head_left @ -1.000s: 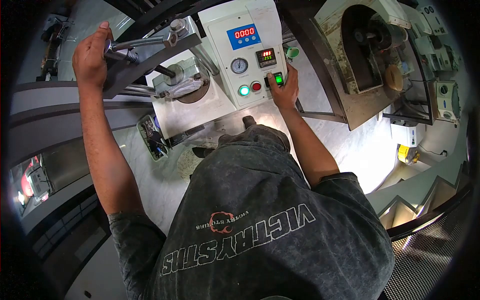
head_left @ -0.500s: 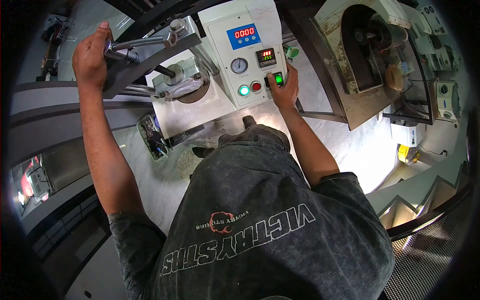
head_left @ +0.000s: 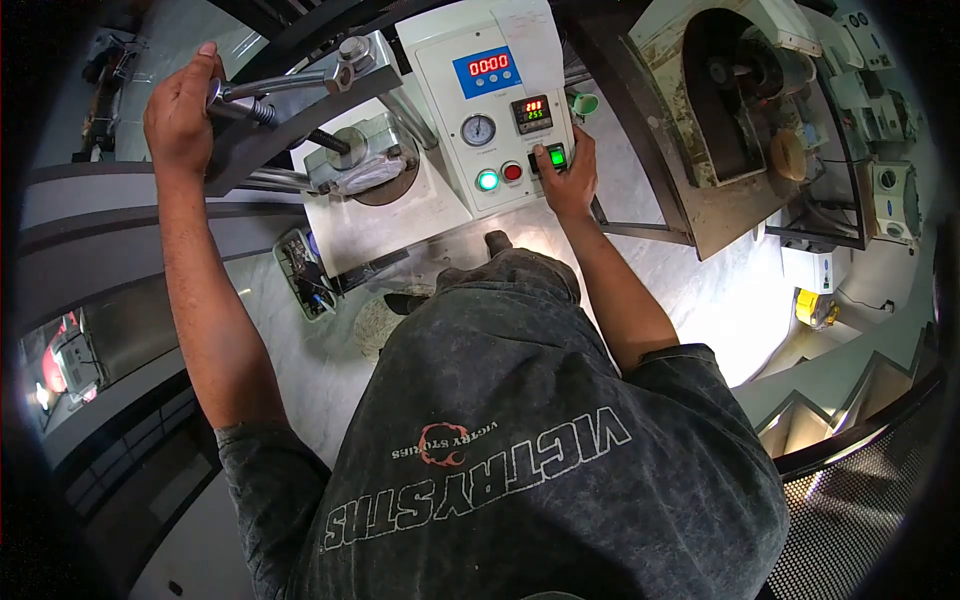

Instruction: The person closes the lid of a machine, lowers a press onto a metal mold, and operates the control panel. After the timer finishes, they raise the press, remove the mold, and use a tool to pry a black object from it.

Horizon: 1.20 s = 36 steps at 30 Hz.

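At the upper left my left hand (head_left: 180,118) is closed round the end of a metal crank handle (head_left: 275,88) on the press frame. My right hand (head_left: 570,178) rests at the lower right edge of the white control box (head_left: 440,75), its thumb beside a lit green switch (head_left: 557,157) and its fingers along the box's side. The box carries a red timer display (head_left: 490,66) showing 00:00, a round gauge (head_left: 478,130), a lit green button (head_left: 488,180) and a red button (head_left: 512,172). A metal clamp (head_left: 365,155) with plastic wrapping stands left of the box.
A dirty machine with a dark arched opening (head_left: 720,70) stands at the right beside a brown board (head_left: 720,220). On the floor lie a tray of small items (head_left: 305,275) and a round woven stool (head_left: 375,325). A perforated black panel (head_left: 860,510) is at the lower right.
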Tool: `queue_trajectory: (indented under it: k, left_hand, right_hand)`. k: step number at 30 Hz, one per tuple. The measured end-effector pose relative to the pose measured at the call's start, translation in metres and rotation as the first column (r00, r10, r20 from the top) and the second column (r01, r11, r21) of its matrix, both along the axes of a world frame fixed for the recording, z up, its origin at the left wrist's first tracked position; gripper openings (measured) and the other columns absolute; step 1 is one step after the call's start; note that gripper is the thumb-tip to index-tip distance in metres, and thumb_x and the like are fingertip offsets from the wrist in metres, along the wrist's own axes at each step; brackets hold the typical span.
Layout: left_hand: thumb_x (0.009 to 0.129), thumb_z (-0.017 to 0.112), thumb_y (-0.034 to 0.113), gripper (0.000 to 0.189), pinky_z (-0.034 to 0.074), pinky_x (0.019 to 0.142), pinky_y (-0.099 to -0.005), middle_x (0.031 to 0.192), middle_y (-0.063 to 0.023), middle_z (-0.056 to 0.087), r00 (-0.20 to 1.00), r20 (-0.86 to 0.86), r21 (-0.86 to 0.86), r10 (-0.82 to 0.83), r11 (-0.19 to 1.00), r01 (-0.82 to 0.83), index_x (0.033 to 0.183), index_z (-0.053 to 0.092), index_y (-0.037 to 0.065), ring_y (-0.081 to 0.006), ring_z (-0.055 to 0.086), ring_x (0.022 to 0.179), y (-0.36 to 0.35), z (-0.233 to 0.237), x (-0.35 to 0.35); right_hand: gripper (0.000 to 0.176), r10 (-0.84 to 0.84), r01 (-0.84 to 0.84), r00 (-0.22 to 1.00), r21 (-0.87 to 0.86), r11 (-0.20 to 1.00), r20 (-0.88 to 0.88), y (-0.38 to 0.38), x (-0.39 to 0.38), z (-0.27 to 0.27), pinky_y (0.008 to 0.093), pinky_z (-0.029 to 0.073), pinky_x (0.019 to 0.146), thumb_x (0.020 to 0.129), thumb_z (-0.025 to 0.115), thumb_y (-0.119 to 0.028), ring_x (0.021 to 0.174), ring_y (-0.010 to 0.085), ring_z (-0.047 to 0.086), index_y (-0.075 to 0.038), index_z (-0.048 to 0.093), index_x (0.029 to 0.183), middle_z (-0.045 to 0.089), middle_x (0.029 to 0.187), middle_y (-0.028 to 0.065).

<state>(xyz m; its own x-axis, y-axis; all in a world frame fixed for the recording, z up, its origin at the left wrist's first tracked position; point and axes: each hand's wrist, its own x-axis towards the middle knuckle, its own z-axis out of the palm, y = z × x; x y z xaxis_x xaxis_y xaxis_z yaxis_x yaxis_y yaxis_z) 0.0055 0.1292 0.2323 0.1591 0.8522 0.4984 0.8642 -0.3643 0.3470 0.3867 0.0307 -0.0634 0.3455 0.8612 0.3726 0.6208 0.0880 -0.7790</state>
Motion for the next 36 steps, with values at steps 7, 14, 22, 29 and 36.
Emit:
queue_trajectory:
  k: [7,14,22,29,36]
  left_hand:
    - [0.101,0.047,0.023,0.032,0.041,0.060,-0.0297,0.072,-0.0132,0.062,0.999,-0.030,-0.064,0.013,0.998,-0.015,0.098,0.068,-0.001,-0.0194,0.054,0.061,0.002,0.003,-0.002]
    - [0.096,0.050,0.046,0.049,0.033,0.061,-0.0296,0.062,-0.0033,0.046,0.996,0.084,0.084,-0.041,0.996,0.034,0.074,0.060,0.002,-0.0146,0.042,0.062,0.000,-0.003,0.005]
    - [0.095,0.050,0.047,0.050,0.035,0.062,-0.0306,0.062,-0.0044,0.048,0.989,0.147,-0.050,0.031,0.998,-0.024,0.075,0.061,0.003,-0.0153,0.045,0.063,-0.002,0.002,0.008]
    - [0.094,0.051,0.046,0.049,0.035,0.061,-0.0311,0.060,-0.0052,0.049,0.992,0.107,-0.074,0.069,0.995,-0.061,0.074,0.062,0.003,-0.0159,0.045,0.062,-0.004,0.008,0.010]
    - [0.094,0.052,0.049,0.053,0.035,0.058,-0.0334,0.057,-0.0064,0.049,0.990,0.125,-0.069,0.062,0.996,-0.054,0.072,0.063,0.002,-0.0185,0.046,0.058,-0.005,0.006,0.011]
  right_hand:
    - [0.065,-0.001,0.001,1.000,0.008,1.000,0.008,0.000,0.000,-0.002,0.0487,0.045,0.090,0.079,0.074,-0.042,0.108,0.0401,0.054,-0.002,0.049,0.124,0.055,0.115,0.0211]
    - [0.066,0.001,-0.001,1.000,0.004,1.000,0.020,0.000,-0.001,-0.001,0.0483,0.045,0.091,0.079,0.074,-0.042,0.108,0.0397,0.054,-0.003,0.048,0.126,0.054,0.115,0.0211]
    - [0.063,0.011,-0.011,1.000,0.033,0.999,0.010,0.000,-0.001,0.002,0.0476,0.045,0.090,0.079,0.074,-0.038,0.106,0.0394,0.055,-0.003,0.049,0.124,0.055,0.113,0.0209]
    - [0.060,0.019,-0.019,1.000,0.060,0.998,0.007,0.000,-0.001,0.006,0.0476,0.045,0.089,0.079,0.075,-0.035,0.105,0.0393,0.055,-0.002,0.050,0.122,0.055,0.113,0.0210]
    - [0.063,-0.012,0.012,1.000,0.016,1.000,0.013,0.000,-0.002,0.002,0.0472,0.044,0.091,0.078,0.076,-0.034,0.107,0.0397,0.054,-0.002,0.049,0.124,0.055,0.112,0.0208]
